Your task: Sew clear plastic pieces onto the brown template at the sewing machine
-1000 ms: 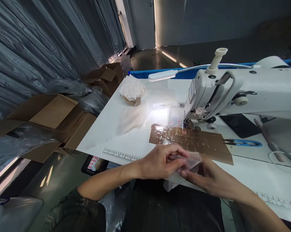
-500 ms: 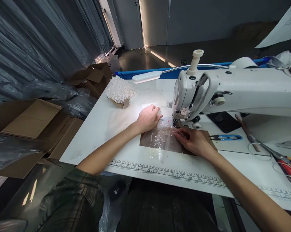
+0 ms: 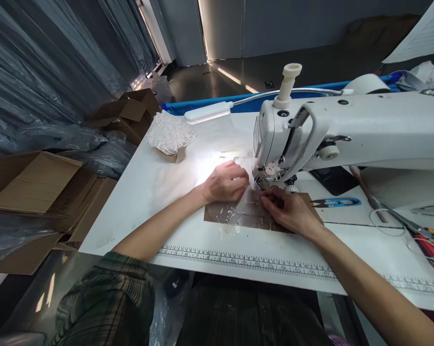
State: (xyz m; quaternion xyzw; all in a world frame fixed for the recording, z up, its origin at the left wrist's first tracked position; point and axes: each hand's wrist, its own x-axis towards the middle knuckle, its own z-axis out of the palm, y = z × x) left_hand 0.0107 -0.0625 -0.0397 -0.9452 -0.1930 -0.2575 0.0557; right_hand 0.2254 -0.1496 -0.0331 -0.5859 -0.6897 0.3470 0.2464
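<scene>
My left hand (image 3: 227,182) is closed, its fingers curled on a bunched part of a clear plastic film (image 3: 235,211), just left of the needle area. My right hand (image 3: 287,209) is also closed, thumb and forefinger pinched at the film's right side, in front of the presser foot (image 3: 263,183); its fingertips partly hide what they grip. The shiny film lies over a brown sheet (image 3: 214,214) on the table. Above my right hand stands the head of a white sewing machine (image 3: 274,129).
Blue thread snips (image 3: 337,203) and a black phone-like slab (image 3: 334,181) lie right of my right hand. White lace pieces (image 3: 171,134) sit on a small carton at the back left. A lamp (image 3: 208,113) hangs over the table. A ruler strip (image 3: 238,262) runs along the front edge.
My left hand has gone from lying on the film to curled fingers, slightly right, pulling the film up. Red printed marks beside it no longer show. My right hand has barely moved.
</scene>
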